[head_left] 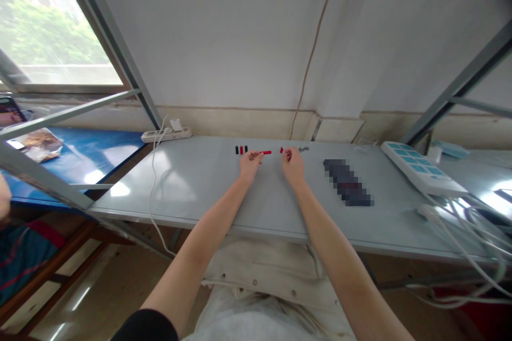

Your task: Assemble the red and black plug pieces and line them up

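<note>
My left hand [250, 165] is closed around a slim red stick-like piece [266, 152], whose end points right. A small red piece [281, 149] shows at the fingertips of my right hand [293, 164], which is closed on it. A short gap separates the two red pieces. Just behind my left hand stand two small black cylinders [237, 149] with a red cylinder [241, 149] between them. Small grey metallic bits [304, 149] lie beyond my right hand, too small to name.
A pixelated dark object [348, 184] lies on the grey table [276, 213], right of my arms. One power strip [168, 134] sits at the back left, a larger one [420, 168] at the right with tangled white cables [460, 229]. Metal posts flank the table. Another person's hand [4, 197] shows at the left edge.
</note>
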{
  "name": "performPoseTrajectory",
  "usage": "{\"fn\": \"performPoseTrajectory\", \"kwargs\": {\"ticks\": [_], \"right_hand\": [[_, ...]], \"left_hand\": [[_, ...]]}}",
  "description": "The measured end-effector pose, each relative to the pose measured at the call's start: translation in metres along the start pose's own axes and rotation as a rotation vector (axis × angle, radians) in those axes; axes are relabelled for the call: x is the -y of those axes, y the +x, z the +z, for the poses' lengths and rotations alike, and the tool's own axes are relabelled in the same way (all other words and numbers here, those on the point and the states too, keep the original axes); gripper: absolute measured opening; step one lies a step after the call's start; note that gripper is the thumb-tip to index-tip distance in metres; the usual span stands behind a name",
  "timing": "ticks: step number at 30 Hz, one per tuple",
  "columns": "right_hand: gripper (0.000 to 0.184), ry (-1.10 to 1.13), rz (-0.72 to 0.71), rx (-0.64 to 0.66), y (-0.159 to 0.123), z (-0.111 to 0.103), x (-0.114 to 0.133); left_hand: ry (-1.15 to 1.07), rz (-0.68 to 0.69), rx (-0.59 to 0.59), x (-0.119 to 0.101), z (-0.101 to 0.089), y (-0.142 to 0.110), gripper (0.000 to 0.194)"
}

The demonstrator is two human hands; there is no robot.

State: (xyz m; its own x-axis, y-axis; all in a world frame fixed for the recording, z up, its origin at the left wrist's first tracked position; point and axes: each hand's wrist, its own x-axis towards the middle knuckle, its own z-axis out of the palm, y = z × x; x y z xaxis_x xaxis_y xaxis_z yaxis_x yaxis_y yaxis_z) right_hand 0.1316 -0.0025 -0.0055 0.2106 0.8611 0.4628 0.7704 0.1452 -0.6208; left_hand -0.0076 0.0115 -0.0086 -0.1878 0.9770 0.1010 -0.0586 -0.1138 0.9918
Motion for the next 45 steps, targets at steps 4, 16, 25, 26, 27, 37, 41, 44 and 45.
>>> {"fn": "performPoseTrajectory", "kwargs": {"ticks": [4,16,25,26,27,37,41,44,45], "right_hand": [[0.035,0.211,0.060,-0.097,0.004,-0.002,0.000],[0.035,0.613,0.171,-0.024,0.011,0.005,-0.009],[0.035,0.689,0.173,0.046,0.013,0.007,-0.014],[0.035,0.697,0.173,0.051,0.012,0.006,-0.013],[0.035,0.705,0.174,0.054,0.012,0.006,-0.013],[0.034,0.753,0.178,0.060,0.013,0.002,-0.012],[0.036,0.754,0.170,0.086,0.013,0.001,-0.012],[0.037,0.779,0.161,0.159,0.011,0.001,-0.009],[0.037,0.788,0.160,0.182,0.011,0.001,-0.008]], "left_hand": [[-0.036,-0.032,0.004,-0.001,-0.001,0.000,0.018],[-0.098,-0.095,0.049,-0.005,-0.003,-0.002,0.015],[-0.289,-0.260,0.128,0.000,-0.006,0.004,0.017],[-0.309,-0.279,0.139,0.000,-0.006,0.004,0.017],[-0.322,-0.291,0.148,-0.001,-0.007,0.004,0.018],[-0.332,-0.273,0.238,-0.002,-0.009,0.005,0.024],[-0.241,-0.201,0.248,-0.003,-0.008,0.004,0.029],[-0.146,-0.128,0.289,-0.003,-0.005,0.002,0.031],[-0.121,-0.105,0.308,-0.003,-0.005,0.001,0.031]]}}
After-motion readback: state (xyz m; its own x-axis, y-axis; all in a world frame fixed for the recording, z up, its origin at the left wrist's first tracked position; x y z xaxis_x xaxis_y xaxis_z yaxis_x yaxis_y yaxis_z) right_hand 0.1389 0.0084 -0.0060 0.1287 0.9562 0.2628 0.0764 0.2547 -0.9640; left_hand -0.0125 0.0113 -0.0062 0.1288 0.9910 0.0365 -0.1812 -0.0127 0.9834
